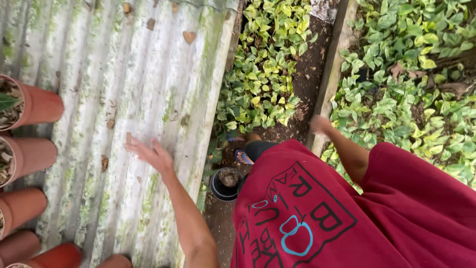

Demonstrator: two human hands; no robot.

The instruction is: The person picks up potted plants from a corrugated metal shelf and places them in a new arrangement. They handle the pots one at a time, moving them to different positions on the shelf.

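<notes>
My left hand (148,154) hovers over a weathered corrugated sheet (134,74), fingers spread and holding nothing. My right hand (320,124) is blurred, stretched out beside a wooden board (331,74) that edges the plant beds; its fingers are not clear. A small black pot (225,183) filled with soil stands on the ground below my body, near my sandalled foot (244,157). My red shirt (347,213) fills the lower right.
Several terracotta pots (39,106) line the left edge of the sheet, some holding dry leaves. Beds of green-and-yellow leafy plants (263,64) lie on both sides of the board, with bare soil (310,69) between them.
</notes>
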